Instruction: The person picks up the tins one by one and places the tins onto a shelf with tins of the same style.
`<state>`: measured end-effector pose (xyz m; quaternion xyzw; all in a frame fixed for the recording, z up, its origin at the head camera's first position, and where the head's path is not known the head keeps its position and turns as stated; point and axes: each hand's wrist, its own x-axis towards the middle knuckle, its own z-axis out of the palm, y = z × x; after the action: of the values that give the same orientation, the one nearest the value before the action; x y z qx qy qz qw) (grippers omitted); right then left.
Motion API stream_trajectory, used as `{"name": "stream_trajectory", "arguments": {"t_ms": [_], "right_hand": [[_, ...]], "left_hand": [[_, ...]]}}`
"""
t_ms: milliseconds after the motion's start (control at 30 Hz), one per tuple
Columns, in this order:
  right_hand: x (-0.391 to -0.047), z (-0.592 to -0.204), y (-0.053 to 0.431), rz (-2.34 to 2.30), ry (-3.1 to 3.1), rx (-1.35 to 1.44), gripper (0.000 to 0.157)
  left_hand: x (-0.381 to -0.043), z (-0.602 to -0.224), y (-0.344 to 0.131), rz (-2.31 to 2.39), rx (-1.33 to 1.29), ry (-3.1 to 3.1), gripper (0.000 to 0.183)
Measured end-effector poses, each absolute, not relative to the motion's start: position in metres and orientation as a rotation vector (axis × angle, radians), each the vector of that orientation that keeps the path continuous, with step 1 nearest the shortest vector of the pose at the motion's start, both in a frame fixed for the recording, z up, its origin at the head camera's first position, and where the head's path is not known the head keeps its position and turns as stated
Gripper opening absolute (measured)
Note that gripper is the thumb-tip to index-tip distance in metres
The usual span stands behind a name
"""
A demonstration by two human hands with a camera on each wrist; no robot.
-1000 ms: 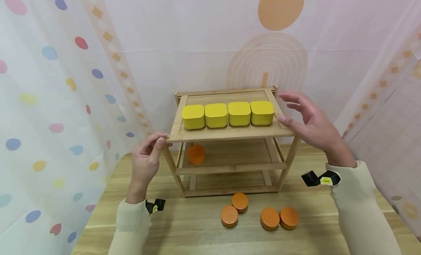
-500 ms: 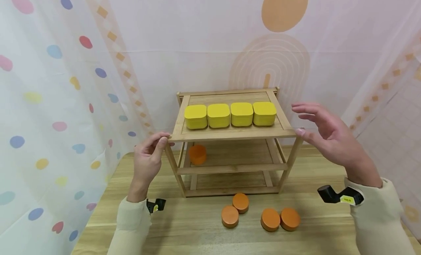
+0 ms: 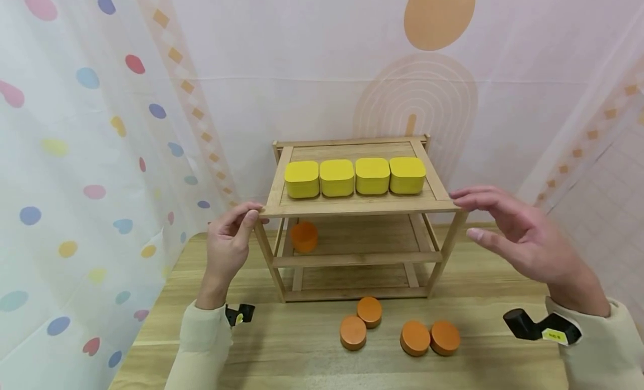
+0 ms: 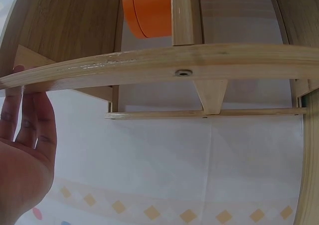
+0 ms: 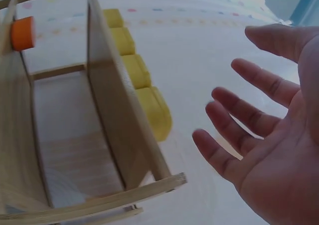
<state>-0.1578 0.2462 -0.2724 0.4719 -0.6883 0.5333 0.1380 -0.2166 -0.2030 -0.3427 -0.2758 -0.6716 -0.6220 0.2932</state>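
Observation:
A wooden shelf rack (image 3: 357, 259) stands on the table, with several yellow rounded-square boxes (image 3: 372, 176) in a row on its top board. My left hand (image 3: 228, 239) pinches the front left corner of that top board; in the left wrist view its fingers (image 4: 44, 125) reach behind the rail. My right hand (image 3: 523, 233) is at the front right corner, holding nothing, its fingers and thumb apart. In the right wrist view the fingers (image 5: 249, 110) are spread beside the yellow boxes (image 5: 153, 112). An orange round box (image 3: 304, 237) sits at the left of the middle shelf.
Several orange round boxes lie on the wooden table (image 3: 282, 351) before the rack: a touching pair (image 3: 353, 332) near the middle and another pair (image 3: 415, 338) farther right. A patterned white curtain (image 3: 302, 71) hangs behind and to the left.
My right hand has moved right and down, away from beside the rightmost yellow box to the rack's front right corner. The left hand keeps its hold; the boxes stay in place.

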Motion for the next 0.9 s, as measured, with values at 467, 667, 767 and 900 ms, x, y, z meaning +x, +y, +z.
{"name": "stream_trajectory", "arguments": {"t_ms": [467,667,767,900], "right_hand": [[-0.161,-0.300,0.245,1.447,-2.059,1.588,0.055],[-0.162,-0.321,0.247,1.436,-2.127,1.622,0.058],[-0.163,-0.333,0.249,1.447,-2.161,1.627,0.056],[-0.163,-0.347,0.251,1.470,-2.223,1.613,0.054]], "left_hand": [[-0.216,-0.343,-0.203,-1.656,-0.740,-1.794,0.014],[-0.215,-0.343,-0.203,-1.665,-0.750,-1.783,0.014],[-0.215,-0.342,-0.203,-1.650,-0.739,-1.796,0.014],[-0.214,-0.341,-0.202,-1.661,-0.746,-1.783,0.014]]}}
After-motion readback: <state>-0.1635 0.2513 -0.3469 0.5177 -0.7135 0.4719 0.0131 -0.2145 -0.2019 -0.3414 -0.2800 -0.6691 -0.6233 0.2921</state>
